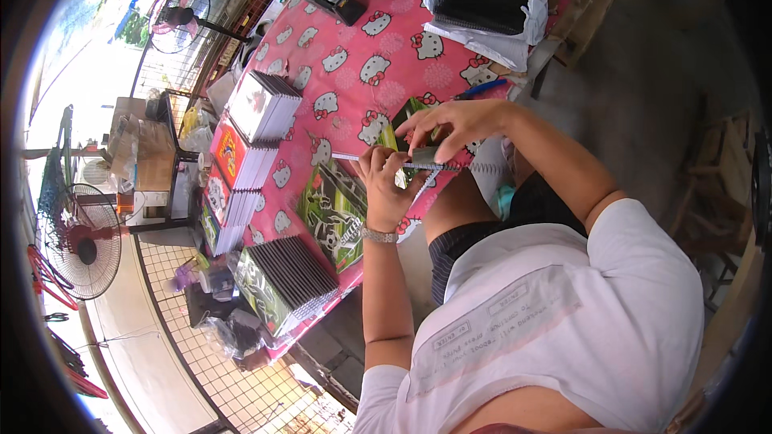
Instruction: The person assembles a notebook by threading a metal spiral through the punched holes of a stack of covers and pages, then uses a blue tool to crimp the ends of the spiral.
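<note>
My left hand (pixel 384 183) is closed around a notebook (pixel 418 185), which I hold on edge above the table's near side, its pages partly fanned. Above its spine, my right hand (pixel 460 130) has fingers and thumb closed on a small grey block (pixel 424 155). A dark binding coil (pixel 487 167) runs along the spine and sticks out to the right past the pages. Beneath and beside my hands lie green covers with a sports print (pixel 334 213). How far the coil is threaded cannot be made out under my fingers.
Stacks of coil-bound notebooks (pixel 259 108) line the table's left side, with another green-covered stack (pixel 288 281) at the near left corner. Black coils (pixel 480 4) lie on white paper at the far right. A tape dispenser (pixel 334 3) and a blue-handled tool (pixel 482 89) rest on the pink cloth (pixel 342 84).
</note>
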Motion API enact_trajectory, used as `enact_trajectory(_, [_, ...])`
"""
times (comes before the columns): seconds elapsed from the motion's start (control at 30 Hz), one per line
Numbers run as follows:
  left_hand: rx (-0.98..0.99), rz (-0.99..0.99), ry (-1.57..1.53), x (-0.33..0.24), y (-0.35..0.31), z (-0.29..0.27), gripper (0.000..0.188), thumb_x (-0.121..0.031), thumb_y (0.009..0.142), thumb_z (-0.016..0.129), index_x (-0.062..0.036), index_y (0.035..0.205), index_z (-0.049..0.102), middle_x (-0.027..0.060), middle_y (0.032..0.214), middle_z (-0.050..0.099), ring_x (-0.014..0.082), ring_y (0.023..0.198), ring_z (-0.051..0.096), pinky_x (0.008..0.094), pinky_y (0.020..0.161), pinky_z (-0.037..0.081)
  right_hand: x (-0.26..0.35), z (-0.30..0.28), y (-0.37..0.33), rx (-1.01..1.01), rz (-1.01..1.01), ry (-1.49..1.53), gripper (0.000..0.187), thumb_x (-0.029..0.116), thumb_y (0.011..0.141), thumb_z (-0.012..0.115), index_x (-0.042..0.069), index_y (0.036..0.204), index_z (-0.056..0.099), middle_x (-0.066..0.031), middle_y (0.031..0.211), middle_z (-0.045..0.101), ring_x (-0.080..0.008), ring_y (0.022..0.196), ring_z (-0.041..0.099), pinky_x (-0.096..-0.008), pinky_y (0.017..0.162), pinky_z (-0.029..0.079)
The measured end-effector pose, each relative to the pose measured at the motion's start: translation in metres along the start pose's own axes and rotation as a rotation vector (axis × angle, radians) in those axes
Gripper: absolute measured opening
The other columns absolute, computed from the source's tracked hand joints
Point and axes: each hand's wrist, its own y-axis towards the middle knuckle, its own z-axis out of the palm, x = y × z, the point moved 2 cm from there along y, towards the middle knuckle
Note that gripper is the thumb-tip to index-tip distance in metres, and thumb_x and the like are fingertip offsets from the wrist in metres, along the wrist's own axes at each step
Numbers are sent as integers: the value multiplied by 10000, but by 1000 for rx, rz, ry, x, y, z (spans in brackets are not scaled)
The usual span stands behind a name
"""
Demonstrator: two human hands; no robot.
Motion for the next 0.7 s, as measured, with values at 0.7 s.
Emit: enact_trajectory(0.7, [-54, -79, -10, -2, 1, -1, 618, -254, 567, 929, 0, 1008, 579, 119, 992, 628, 351, 1006, 548, 438, 861, 462, -4, 5, 21, 70, -121, 457, 483, 225, 711, 796, 7, 1127, 683, -129, 1466, 435, -238, 1284, 500, -363, 1063, 396])
